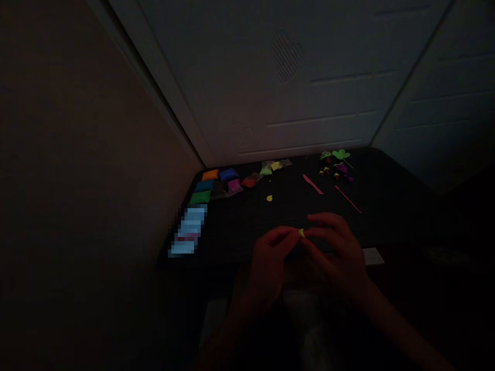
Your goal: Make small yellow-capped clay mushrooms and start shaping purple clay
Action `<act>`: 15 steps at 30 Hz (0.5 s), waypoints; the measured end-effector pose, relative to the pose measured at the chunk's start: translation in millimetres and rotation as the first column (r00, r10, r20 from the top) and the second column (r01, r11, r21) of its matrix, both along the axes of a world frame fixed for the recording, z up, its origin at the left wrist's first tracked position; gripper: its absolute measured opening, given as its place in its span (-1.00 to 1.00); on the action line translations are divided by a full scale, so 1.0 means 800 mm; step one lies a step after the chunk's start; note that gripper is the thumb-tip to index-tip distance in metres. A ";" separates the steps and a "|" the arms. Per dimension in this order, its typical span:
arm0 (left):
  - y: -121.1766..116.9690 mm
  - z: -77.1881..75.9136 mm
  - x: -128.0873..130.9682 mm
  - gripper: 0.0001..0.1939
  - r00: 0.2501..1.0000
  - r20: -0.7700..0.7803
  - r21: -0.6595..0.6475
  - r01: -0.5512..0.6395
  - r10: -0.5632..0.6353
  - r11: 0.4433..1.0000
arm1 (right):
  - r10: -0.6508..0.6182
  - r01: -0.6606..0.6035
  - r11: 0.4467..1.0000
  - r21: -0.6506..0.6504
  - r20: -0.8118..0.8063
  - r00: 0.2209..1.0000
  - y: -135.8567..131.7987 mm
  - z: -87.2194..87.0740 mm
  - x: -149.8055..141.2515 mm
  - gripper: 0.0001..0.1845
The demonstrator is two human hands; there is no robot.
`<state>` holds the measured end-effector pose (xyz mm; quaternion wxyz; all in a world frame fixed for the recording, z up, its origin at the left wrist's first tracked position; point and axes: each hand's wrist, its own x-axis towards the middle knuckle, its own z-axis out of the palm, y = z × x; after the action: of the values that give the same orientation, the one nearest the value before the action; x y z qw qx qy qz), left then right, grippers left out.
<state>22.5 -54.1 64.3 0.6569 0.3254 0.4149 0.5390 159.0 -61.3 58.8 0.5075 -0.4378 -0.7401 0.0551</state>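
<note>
A small yellow piece of modelling clay (301, 233) is pinched between my two hands above the front of the dark table. My left hand (270, 257) grips it from the left with thumb and fingertips. From the right, my right hand (338, 247) holds its other side between thumb and finger, the upper fingers stretched out. Beyond them a flat yellow clay disc (269, 198) with a notch lies on the table. A pink plastic knife (312, 184) and a thin pink modelling stick (348, 199) rest further right.
Coloured clay packets, among them an orange one (210, 175) and a green one (200, 197), line the table's back left. A blurred bright rectangle (188, 230) lies at the left edge. Small mushroom-like figures (327, 170), purple balls (344, 170) and a green clover shape (341, 154) stand back right.
</note>
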 end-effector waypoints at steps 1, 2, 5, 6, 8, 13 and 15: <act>0.000 0.000 0.000 -0.93 1.000 0.007 -0.006 0.005 -0.005 1.000 | -0.003 0.003 1.000 0.002 0.005 1.000 0.000 0.001 0.000 -0.81; -0.001 0.000 0.001 -0.94 1.000 0.012 -0.011 0.010 -0.010 1.000 | -0.007 0.007 1.000 0.001 0.005 1.000 0.000 0.001 0.000 -0.81; -0.001 -0.002 0.000 -0.93 0.999 -0.030 0.025 0.011 -0.010 1.000 | -0.018 0.018 1.000 -0.020 -0.009 1.000 0.000 0.003 -0.001 -0.82; -0.001 -0.002 -0.002 -0.92 0.996 -0.085 0.071 0.004 0.002 0.997 | -0.019 0.018 0.999 -0.031 -0.026 0.999 -0.001 0.004 -0.002 -0.82; -0.001 -0.003 -0.007 -0.90 0.962 -0.262 0.232 -0.018 0.080 0.973 | -0.025 0.017 0.996 -0.085 -0.093 0.995 -0.003 0.006 -0.004 -0.84; 0.000 0.001 -0.025 -0.78 0.713 -0.534 0.721 0.101 0.456 0.686 | 0.003 -0.144 0.938 -0.316 -0.407 0.913 -0.007 0.007 -0.006 -0.95; 0.000 0.003 -0.029 -0.72 0.653 -0.565 0.770 0.197 0.505 0.606 | 0.030 -0.241 0.899 -0.365 -0.498 0.867 -0.007 0.006 -0.006 -0.95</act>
<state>-0.5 -54.1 66.5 0.1641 0.7231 0.3959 0.5418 154.0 -66.8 63.2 0.5648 -0.4536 -0.5913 0.3544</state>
